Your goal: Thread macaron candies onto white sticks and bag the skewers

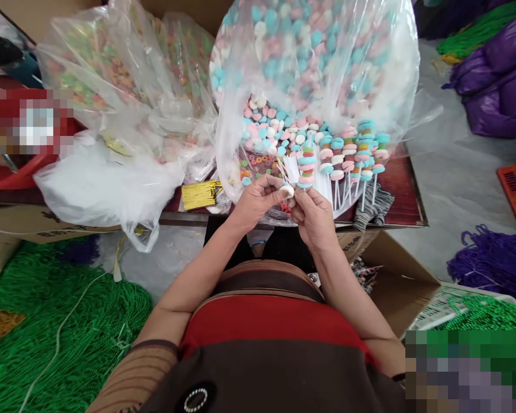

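1. Clock directions are read around the two hands, with 12 straight ahead of the person. The left hand point(258, 199) is pinched narrow on a white candy point(287, 191), held between thumb and fingers.
2. The right hand point(314, 215) is partly curled, its fingers closed around the lower stick of a candy skewer point(306, 166) that points to 12, stacked with pink, blue and green pieces. Its fingertips are right by the white candy; whether they touch it I cannot tell.
3. At 12, on the bench point(408, 198), a big clear bag point(318, 57) bulges with pink, blue and white candies. Loose candies point(279, 129) of those colours lie at its near side.
4. Just beside the hands, toward 11, are small ring candies point(258, 163) in orange, red and green, next to thin white sticks point(288, 166).
5. At 2, several filled skewers point(352, 152) lie side by side, their bare sticks toward the person. A grey knitted glove point(373, 203) lies at 3, near the bench edge.
6. At 9 sit yellow ties point(197, 195), then a whitish plastic bag point(107, 180) hanging over the edge and, farther out, something red point(16, 166), partly blurred. At 10 is a clear bag of coloured rings point(115, 74).
7. Below bench height, an open cardboard box point(395, 281) stands at 4, green cords point(68, 327) are heaped at 8, and purple cords point(490, 261) lie between 3 and 4.
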Demonstrator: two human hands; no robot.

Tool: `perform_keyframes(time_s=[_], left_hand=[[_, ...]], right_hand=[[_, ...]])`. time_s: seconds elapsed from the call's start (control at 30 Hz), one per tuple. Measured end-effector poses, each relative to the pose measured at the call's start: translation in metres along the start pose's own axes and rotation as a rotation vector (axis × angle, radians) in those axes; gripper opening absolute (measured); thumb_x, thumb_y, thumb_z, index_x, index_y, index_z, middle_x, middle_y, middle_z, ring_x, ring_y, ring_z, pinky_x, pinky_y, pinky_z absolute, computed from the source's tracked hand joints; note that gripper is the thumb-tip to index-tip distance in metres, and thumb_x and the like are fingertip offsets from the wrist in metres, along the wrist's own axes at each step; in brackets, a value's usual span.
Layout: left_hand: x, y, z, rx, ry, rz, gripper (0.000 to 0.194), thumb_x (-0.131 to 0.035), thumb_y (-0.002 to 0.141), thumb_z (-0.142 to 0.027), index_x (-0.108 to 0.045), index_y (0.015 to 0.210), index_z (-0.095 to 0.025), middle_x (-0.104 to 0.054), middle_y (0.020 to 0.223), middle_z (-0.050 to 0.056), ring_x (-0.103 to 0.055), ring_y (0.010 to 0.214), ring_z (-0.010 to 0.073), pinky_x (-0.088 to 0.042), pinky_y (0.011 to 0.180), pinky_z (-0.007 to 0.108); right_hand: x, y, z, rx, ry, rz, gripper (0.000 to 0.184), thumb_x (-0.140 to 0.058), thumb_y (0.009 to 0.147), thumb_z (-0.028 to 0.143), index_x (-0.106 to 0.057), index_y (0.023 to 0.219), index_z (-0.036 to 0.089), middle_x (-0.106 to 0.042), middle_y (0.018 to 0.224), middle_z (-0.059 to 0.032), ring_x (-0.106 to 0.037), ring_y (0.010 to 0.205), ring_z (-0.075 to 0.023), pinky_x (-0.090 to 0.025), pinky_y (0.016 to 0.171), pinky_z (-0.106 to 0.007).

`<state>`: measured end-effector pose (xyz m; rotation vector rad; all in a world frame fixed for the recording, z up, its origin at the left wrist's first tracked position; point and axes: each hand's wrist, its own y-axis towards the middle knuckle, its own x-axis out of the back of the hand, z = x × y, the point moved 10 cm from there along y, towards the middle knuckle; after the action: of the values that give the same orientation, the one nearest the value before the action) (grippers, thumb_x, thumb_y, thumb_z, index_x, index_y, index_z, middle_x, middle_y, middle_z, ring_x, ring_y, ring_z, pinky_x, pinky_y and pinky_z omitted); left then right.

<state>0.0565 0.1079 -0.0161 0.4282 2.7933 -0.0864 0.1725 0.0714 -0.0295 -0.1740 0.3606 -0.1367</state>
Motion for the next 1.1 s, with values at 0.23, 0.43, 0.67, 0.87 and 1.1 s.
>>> perform_keyframes(time_s=[0.23, 0.43, 0.67, 0.87, 1.1], left_hand=[[0.005, -0.006, -0.001, -0.047, 0.154, 0.000, 0.043, -0.086, 0.075, -0.042, -0.062, 0.106, -0.022, -0.070, 0.102, 0.001, -0.068, 0.094, 0.0131, -0.054, 0.088, 0.027], [0.004, -0.010, 0.013, 0.090, 0.056, 0.067, 0.054, -0.087, 0.072, -0.055, -0.071, 0.109, -0.019, -0.077, 0.099, 0.003, -0.070, 0.088, 0.0155, -0.057, 0.082, 0.030], [0.007, -0.014, -0.001, 0.056, -0.008, 0.016, 0.048, -0.089, 0.069, -0.056, -0.076, 0.098, -0.020, -0.074, 0.078, -0.002, -0.066, 0.069, 0.0105, -0.056, 0.070, 0.026], [0.010, -0.015, 0.010, 0.131, -0.076, -0.006, 0.043, -0.089, 0.071, -0.051, -0.070, 0.092, -0.019, -0.070, 0.072, -0.002, -0.066, 0.065, 0.0114, -0.054, 0.064, 0.025], [0.006, -0.015, 0.000, 0.055, 0.023, -0.036, 0.025, -0.083, 0.077, -0.039, -0.068, 0.083, -0.019, -0.068, 0.069, -0.003, -0.061, 0.064, 0.0094, -0.050, 0.063, 0.024]], right_hand=[[-0.001, 0.000, -0.002, -0.015, -0.050, -0.019, 0.038, -0.087, 0.071, 0.046, -0.062, 0.086, 0.023, -0.046, 0.058, 0.0103, -0.021, 0.042, -0.0037, -0.014, 0.039, -0.023], [-0.004, -0.001, 0.003, 0.006, -0.014, 0.024, 0.041, -0.088, 0.070, 0.047, -0.060, 0.088, 0.023, -0.051, 0.062, 0.0094, -0.025, 0.041, -0.0027, -0.014, 0.038, -0.023], [-0.007, -0.002, 0.003, -0.050, 0.015, 0.079, 0.051, -0.093, 0.061, 0.052, -0.057, 0.082, 0.024, -0.053, 0.062, 0.0088, -0.028, 0.041, -0.0028, -0.014, 0.037, -0.022], [0.000, -0.002, 0.005, 0.066, -0.025, 0.021, 0.041, -0.086, 0.073, 0.053, -0.059, 0.086, 0.025, -0.056, 0.063, 0.0065, -0.031, 0.042, -0.0045, -0.018, 0.040, -0.023], [-0.003, -0.005, 0.009, 0.084, -0.051, -0.010, 0.037, -0.087, 0.070, 0.046, -0.064, 0.090, 0.025, -0.062, 0.072, 0.0034, -0.050, 0.056, -0.0100, -0.029, 0.044, -0.023]])
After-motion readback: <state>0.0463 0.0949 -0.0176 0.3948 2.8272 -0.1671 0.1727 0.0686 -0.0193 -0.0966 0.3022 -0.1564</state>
